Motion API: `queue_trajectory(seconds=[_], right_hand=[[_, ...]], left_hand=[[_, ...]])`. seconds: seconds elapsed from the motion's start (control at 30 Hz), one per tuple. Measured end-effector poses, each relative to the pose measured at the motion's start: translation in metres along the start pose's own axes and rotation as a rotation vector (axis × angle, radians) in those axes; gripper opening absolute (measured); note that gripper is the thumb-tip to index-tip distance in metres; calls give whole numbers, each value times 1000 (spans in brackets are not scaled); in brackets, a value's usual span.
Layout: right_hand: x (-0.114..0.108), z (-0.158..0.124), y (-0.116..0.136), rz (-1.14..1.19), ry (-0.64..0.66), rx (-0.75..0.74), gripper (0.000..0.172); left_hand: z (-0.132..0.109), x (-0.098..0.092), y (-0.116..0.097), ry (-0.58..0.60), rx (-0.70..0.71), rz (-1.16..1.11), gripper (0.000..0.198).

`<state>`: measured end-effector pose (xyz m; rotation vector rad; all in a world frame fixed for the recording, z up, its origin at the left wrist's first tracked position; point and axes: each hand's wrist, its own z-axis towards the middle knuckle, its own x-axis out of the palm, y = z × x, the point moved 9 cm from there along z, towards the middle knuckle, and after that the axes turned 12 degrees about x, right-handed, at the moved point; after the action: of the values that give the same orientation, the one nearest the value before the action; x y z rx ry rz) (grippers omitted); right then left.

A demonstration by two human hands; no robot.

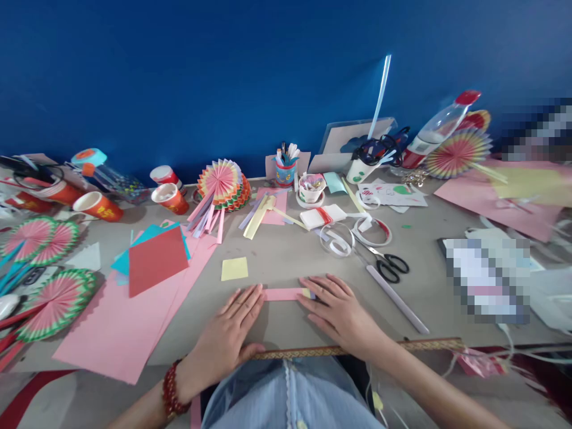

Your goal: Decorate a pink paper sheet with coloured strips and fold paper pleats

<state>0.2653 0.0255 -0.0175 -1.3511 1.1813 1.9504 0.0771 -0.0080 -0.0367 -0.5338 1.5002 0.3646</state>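
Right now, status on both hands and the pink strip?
Left hand, right hand: palms down. Pink strip: flat between them. Nearby: yellow square, scissors; neither on the strip.

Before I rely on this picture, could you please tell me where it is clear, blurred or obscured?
In the head view, the pink strip and scissors look fairly clear; farther right in that view, a pink sheet looks softly smeared, and pixel blocks obscure a device.
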Motion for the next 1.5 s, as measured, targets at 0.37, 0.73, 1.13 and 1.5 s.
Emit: queue_trajectory(seconds=[0.37, 0.73, 1.13, 1.5], right_hand=[[13, 6, -4, 79, 0, 364, 31], [4, 2, 31, 410, 48, 221, 53], [-18, 38, 11, -29, -59, -82, 37], [-7, 21, 14, 55, -132, -143, 20]], left_hand=[[29, -28, 11, -202, -147, -149, 42], [60, -36, 14, -218, -45, -373, 33], [62, -34, 11, -159, 146, 3, 18], [53, -31, 4, -209, 125, -42, 20]])
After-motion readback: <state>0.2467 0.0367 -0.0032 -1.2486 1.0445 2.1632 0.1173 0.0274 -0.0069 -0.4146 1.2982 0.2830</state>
